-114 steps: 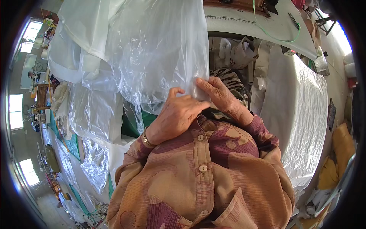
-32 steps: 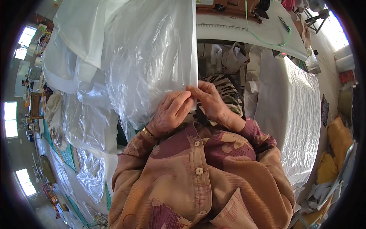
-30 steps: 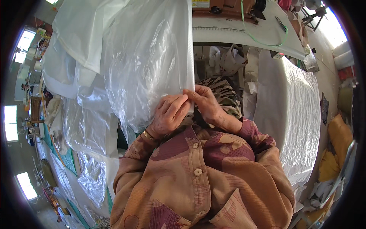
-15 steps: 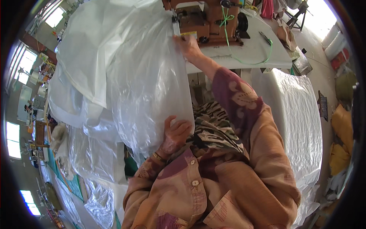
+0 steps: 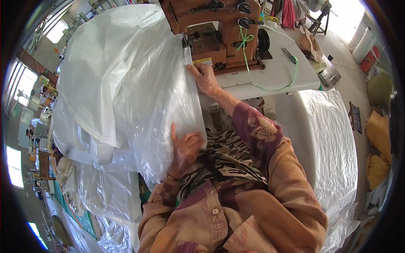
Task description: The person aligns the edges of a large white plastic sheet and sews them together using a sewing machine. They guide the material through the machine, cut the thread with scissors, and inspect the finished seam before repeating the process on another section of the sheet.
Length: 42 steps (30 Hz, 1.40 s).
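Head view, the only one: I see my right hand (image 5: 205, 78) stretched forward to the near edge of the white worktop (image 5: 291, 71), its fingers pinched on the upper end of the straight edge of a large clear plastic bag (image 5: 139, 92), right at the foot of the brown sewing machine (image 5: 215, 29). My left hand (image 5: 185, 147) lies close to my body, its grip closed on the lower end of that same edge, thumb raised against the film. The edge's long axis therefore runs from the near hand up to the far hand, pointing at the machine's needle area; the right hand is the nearer one to the machine, and the bulk of the bag billows away to my left, off the worktop. A small yellow rectangular label (image 5: 203, 61) sits on the machine's front, just beside my right fingers; its print is too small to tell. A green cord (image 5: 278, 86) trails across the worktop. A heap of white woven sacking (image 5: 325, 139) lies to my right.
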Each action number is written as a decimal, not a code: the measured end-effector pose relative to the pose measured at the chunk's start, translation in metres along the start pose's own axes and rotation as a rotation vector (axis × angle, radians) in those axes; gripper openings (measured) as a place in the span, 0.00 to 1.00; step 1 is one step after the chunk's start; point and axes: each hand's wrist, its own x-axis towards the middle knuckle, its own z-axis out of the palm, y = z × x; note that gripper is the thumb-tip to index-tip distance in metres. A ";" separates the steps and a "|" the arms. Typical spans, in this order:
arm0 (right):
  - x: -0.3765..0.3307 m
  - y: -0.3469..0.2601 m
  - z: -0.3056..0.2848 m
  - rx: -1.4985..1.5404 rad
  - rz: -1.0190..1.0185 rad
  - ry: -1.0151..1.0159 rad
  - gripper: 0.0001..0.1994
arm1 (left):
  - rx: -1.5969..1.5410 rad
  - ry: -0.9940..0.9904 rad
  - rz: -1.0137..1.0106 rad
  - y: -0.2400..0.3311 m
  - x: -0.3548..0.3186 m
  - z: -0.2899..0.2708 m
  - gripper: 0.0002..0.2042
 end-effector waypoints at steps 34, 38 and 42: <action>0.042 -0.022 -0.030 -0.855 -0.936 0.065 0.12 | 0.142 0.300 0.093 -0.121 0.202 -0.024 0.03; 0.043 -0.025 -0.029 -0.828 -0.921 0.083 0.11 | -0.122 0.295 0.024 -0.134 0.201 -0.024 0.05; 0.041 -0.029 -0.025 -0.859 -0.853 0.085 0.09 | -0.183 0.297 0.025 -0.140 0.204 -0.022 0.06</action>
